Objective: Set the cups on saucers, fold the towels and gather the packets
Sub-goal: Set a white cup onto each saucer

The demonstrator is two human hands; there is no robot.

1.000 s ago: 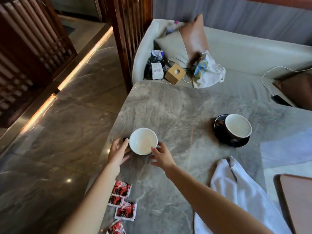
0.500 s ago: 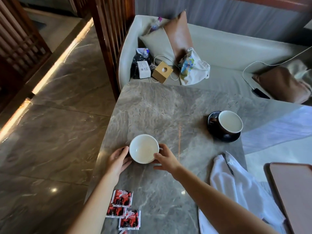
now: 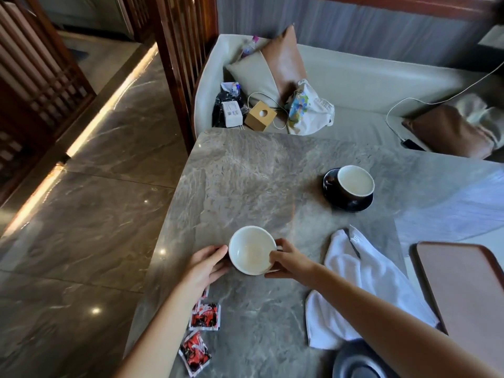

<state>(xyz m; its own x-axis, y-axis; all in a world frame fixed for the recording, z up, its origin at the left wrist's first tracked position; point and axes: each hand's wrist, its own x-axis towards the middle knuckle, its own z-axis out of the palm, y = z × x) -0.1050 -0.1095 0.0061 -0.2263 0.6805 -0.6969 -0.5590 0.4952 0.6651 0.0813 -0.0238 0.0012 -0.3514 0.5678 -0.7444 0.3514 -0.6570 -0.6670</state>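
On the table (image 3: pixel 245 173), the cup (image 3: pixel 252 250) is now being clasped by left hand (image 3: pixel 207 266) and right hand (image 3: pixel 289 261), ready for the saucer (image 3: pixel 354 362).

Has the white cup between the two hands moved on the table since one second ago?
Yes. The cup has moved right, away from the left edge of the table and closer to the towel.
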